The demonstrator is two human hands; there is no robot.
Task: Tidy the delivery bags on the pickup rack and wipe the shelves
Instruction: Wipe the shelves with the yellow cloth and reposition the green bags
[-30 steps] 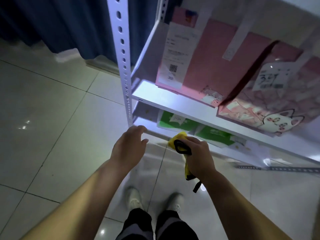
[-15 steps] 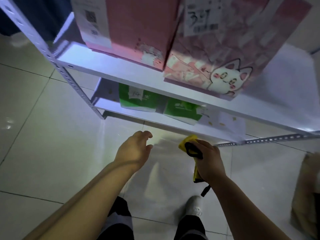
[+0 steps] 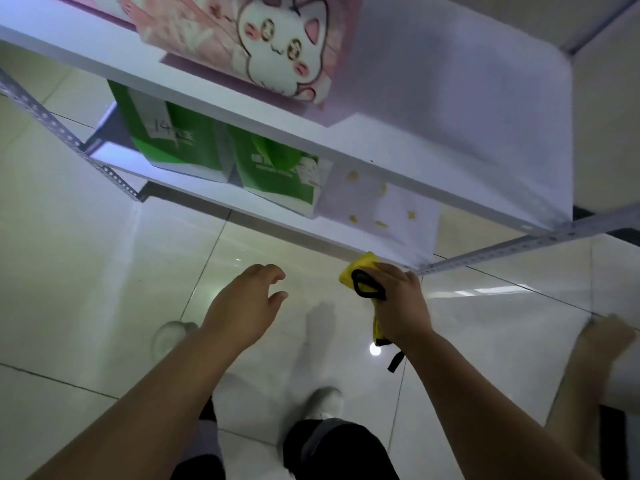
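Right hand: fingers curled round a yellow cleaning cloth with black strap, near the front edge of the white lower shelf. Left hand: loosely curled, holding nothing, over the pale tiled floor. White upper shelf: pink cat-print paper bag. Lower shelf: green bag marked 14, second green bag, white bag with yellow spots.

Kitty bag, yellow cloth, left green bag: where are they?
Kitty bag (image 3: 277,53), head view, on the cat's white face.
Yellow cloth (image 3: 362,265), head view, on its bunched top corner.
Left green bag (image 3: 201,147), head view, on its green front.
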